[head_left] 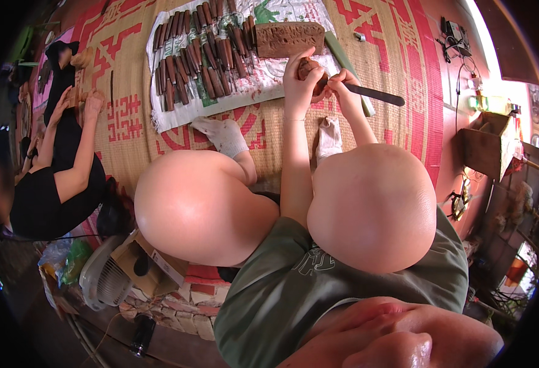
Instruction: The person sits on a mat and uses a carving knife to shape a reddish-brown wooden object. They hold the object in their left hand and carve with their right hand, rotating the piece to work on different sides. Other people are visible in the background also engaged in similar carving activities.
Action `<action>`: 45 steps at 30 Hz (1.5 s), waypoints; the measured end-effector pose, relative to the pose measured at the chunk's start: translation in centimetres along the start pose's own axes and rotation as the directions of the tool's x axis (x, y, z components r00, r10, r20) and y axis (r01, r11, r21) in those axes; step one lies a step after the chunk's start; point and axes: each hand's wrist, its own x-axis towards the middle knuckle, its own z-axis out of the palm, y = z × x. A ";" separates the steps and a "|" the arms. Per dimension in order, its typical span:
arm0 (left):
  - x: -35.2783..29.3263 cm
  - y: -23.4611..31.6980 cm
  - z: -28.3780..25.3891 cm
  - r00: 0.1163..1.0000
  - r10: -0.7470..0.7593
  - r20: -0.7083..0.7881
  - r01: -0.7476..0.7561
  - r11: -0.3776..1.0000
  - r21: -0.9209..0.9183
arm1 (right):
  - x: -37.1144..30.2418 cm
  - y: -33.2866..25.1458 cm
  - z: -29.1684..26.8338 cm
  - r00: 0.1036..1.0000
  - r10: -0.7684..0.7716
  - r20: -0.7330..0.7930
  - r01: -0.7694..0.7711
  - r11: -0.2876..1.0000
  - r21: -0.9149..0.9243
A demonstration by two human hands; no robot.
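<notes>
My left hand (300, 83) is closed around a small brown carved wood piece (307, 66), partly hidden by the fingers. Close beside it, my right hand (342, 87) grips a dark, long-handled tool (377, 95), whose handle sticks out to the right. The tool's working end is hidden between the hands, against the wood piece. Just beyond my hands lies a brown wooden block (290, 39) with a carved, textured face. To its left, several wooden-handled carving tools (208, 58) lie in rows on a white printed sack (159, 116).
A green pole-like thing (341, 55) lies along the sack's right edge. Red-patterned straw mat (398, 37) covers the floor. Another person (54, 184) sits at left, hands raised. At right stands a wooden box (487, 144); behind at left, a grey fan (105, 276) and cardboard box (150, 264).
</notes>
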 end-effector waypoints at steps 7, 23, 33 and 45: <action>0.5 -0.5 -1.2 0.997 0.073 -0.017 -0.071 0.994 0.079 | -0.2 -0.8 -1.6 0.997 0.054 -0.052 -0.053 0.998 0.019; 0.2 -1.0 -5.8 0.983 0.004 -0.184 -0.043 0.978 -0.204 | 0.1 -1.3 0.7 0.979 0.179 0.096 -0.154 0.961 -0.228; 0.6 -0.4 -7.3 0.941 0.021 -0.337 -0.022 1.000 0.001 | -1.2 -4.5 -0.6 0.928 0.327 0.178 -0.127 0.727 -0.675; 0.0 1.4 -5.8 0.957 0.109 -0.270 -0.064 0.984 0.169 | -1.6 -9.3 -3.4 0.988 0.122 0.094 -0.030 0.750 -0.661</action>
